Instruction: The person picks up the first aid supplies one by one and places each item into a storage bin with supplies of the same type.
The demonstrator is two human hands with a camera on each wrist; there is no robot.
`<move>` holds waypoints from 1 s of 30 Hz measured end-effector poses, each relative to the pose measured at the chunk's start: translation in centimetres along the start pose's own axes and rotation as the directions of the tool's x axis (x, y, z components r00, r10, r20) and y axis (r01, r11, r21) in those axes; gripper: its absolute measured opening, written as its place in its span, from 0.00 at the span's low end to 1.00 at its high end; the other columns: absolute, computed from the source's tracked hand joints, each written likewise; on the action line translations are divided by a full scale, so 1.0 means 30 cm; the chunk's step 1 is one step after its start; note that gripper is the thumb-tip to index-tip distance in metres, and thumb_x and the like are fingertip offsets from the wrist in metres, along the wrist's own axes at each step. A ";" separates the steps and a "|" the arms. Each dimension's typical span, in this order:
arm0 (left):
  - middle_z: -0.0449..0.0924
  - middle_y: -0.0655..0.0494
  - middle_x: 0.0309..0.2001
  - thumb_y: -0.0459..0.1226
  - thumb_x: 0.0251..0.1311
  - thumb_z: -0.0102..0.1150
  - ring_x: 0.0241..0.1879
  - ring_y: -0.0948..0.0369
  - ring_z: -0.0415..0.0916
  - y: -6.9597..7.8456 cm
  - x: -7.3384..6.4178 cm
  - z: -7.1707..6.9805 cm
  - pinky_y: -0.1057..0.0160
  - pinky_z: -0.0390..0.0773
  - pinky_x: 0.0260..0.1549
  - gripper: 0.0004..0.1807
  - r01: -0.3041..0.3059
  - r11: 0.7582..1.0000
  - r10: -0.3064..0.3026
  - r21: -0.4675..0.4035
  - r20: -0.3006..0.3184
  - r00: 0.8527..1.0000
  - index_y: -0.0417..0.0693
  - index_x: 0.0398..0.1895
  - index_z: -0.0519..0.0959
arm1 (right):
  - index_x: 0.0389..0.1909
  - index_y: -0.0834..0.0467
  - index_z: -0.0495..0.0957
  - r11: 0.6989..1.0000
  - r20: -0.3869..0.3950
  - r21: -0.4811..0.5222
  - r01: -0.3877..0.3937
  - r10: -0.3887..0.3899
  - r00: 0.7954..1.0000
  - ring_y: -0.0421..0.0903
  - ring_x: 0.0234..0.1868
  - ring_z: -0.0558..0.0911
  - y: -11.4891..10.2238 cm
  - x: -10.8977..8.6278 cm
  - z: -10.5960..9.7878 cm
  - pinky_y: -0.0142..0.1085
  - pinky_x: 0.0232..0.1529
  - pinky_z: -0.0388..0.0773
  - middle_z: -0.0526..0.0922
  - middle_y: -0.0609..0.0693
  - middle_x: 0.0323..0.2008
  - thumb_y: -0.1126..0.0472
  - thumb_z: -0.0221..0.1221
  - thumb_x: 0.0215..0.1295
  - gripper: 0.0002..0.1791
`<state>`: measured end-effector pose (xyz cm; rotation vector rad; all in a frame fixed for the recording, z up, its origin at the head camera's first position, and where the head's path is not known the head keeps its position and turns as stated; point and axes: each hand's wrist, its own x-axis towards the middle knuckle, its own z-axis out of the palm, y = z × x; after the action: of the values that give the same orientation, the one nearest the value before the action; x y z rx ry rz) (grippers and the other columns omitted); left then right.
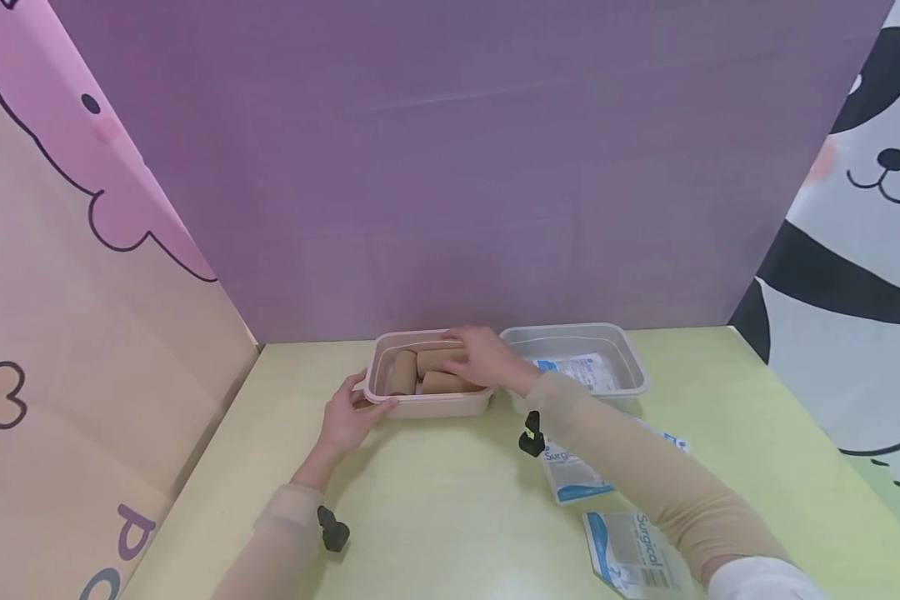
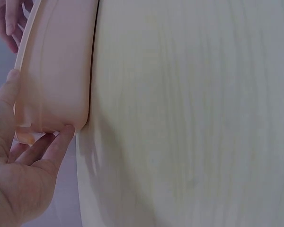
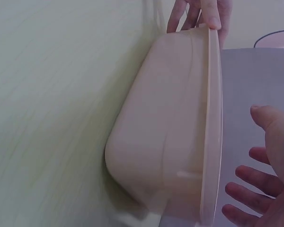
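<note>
A pink plastic box (image 1: 435,407) stands near the back edge of the table, with several tan rolls (image 1: 402,372) lying inside. My left hand (image 1: 347,414) holds the box by its left end. In the left wrist view, the thumb lies at the rim and the fingers (image 2: 61,144) bend under it against the end wall. Over the right part of the box is my right hand (image 1: 487,358), close above the rolls. The right wrist view shows its fingers (image 3: 255,182) spread apart with nothing between them. Part of the rolls is hidden behind this hand.
A grey plastic box (image 1: 633,354) stands just right of the pink one, holding a white and blue packet (image 1: 596,371). More flat packets, printed "Surgical", lie in front, one (image 1: 570,479) partly under my right forearm and another (image 1: 633,554) nearer. A purple panel (image 1: 450,208) rises behind the table.
</note>
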<state>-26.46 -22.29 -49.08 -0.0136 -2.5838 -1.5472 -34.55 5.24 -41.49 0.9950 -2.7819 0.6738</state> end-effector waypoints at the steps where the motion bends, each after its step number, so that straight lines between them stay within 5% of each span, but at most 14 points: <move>1: 0.84 0.37 0.64 0.49 0.63 0.77 0.61 0.45 0.85 -0.001 0.000 -0.002 0.49 0.87 0.57 0.49 -0.003 1.000 0.003 -0.005 -0.002 1.000 0.42 0.81 0.62 | 0.70 0.64 0.76 1.000 -0.004 0.008 -0.007 0.007 1.000 0.53 0.44 0.88 0.004 -0.002 -0.004 0.49 0.60 0.84 0.87 0.60 0.59 0.53 0.67 0.73 0.30; 4: 0.83 0.36 0.64 0.49 0.63 0.77 0.62 0.44 0.85 0.000 -0.002 -0.008 0.50 0.87 0.57 0.49 -0.002 1.000 0.002 -0.016 -0.013 1.000 0.42 0.81 0.62 | 0.71 0.64 0.75 1.000 -0.011 0.029 -0.008 0.009 1.000 0.44 0.24 0.78 0.017 -0.007 -0.015 0.46 0.50 0.83 0.88 0.60 0.45 0.54 0.67 0.73 0.31; 6: 0.83 0.36 0.65 0.49 0.63 0.77 0.62 0.44 0.85 0.002 -0.005 -0.013 0.50 0.87 0.57 0.49 0.002 1.000 -0.003 -0.024 -0.013 1.000 0.42 0.81 0.62 | 0.71 0.65 0.75 0.999 -0.014 0.032 -0.004 0.004 1.000 0.45 0.21 0.74 0.025 -0.011 -0.022 0.47 0.54 0.83 0.88 0.61 0.45 0.54 0.67 0.74 0.31; 9: 0.82 0.36 0.66 0.49 0.63 0.76 0.63 0.44 0.84 0.006 -0.009 -0.015 0.51 0.87 0.57 0.49 0.007 1.000 -0.007 -0.028 -0.004 1.000 0.42 0.82 0.61 | 0.71 0.66 0.74 1.000 -0.028 0.021 -0.012 0.012 1.000 0.52 0.41 0.88 0.033 -0.022 -0.035 0.50 0.67 0.80 0.87 0.62 0.58 0.52 0.67 0.74 0.32; 10: 0.82 0.36 0.66 0.49 0.63 0.76 0.63 0.44 0.84 0.008 -0.009 -0.015 0.51 0.87 0.57 0.49 0.009 1.000 -0.009 -0.027 -0.002 1.000 0.42 0.82 0.61 | 0.71 0.66 0.74 0.999 -0.031 0.024 -0.022 0.023 0.999 0.55 0.48 0.88 0.035 -0.028 -0.042 0.51 0.72 0.77 0.85 0.62 0.64 0.51 0.67 0.74 0.33; 17: 0.80 0.35 0.67 0.50 0.63 0.76 0.64 0.43 0.83 0.010 -0.008 -0.019 0.51 0.87 0.58 0.50 0.015 0.999 -0.015 -0.033 0.000 1.000 0.43 0.82 0.61 | 0.74 0.66 0.71 0.994 -0.009 0.068 -0.086 0.087 0.996 0.56 0.49 0.88 0.067 -0.062 -0.083 0.54 0.74 0.75 0.82 0.63 0.67 0.48 0.64 0.76 0.35; 20: 0.81 0.36 0.68 0.51 0.63 0.76 0.65 0.44 0.83 0.009 -0.007 -0.020 0.50 0.86 0.59 0.51 0.024 0.999 -0.024 -0.041 0.003 1.000 0.43 0.82 0.61 | 0.73 0.65 0.73 0.996 -0.032 0.055 -0.073 0.075 0.997 0.62 0.73 0.77 0.093 -0.071 -0.090 0.55 0.76 0.72 0.79 0.62 0.71 0.47 0.65 0.75 0.35; 30: 0.81 0.35 0.67 0.48 0.64 0.76 0.64 0.43 0.83 0.012 -0.011 -0.002 0.49 0.86 0.60 0.49 0.017 0.999 -0.016 -0.047 0.007 1.000 0.42 0.81 0.62 | 0.69 0.66 0.76 0.998 -0.108 0.013 -0.055 0.057 0.992 0.64 0.66 0.82 0.149 -0.114 -0.111 0.56 0.69 0.78 0.83 0.64 0.66 0.50 0.66 0.74 0.32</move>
<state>-26.10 -22.15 -48.77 -0.0017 -2.5577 -1.6165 -34.84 11.75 -41.01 0.8575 -2.7232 0.7273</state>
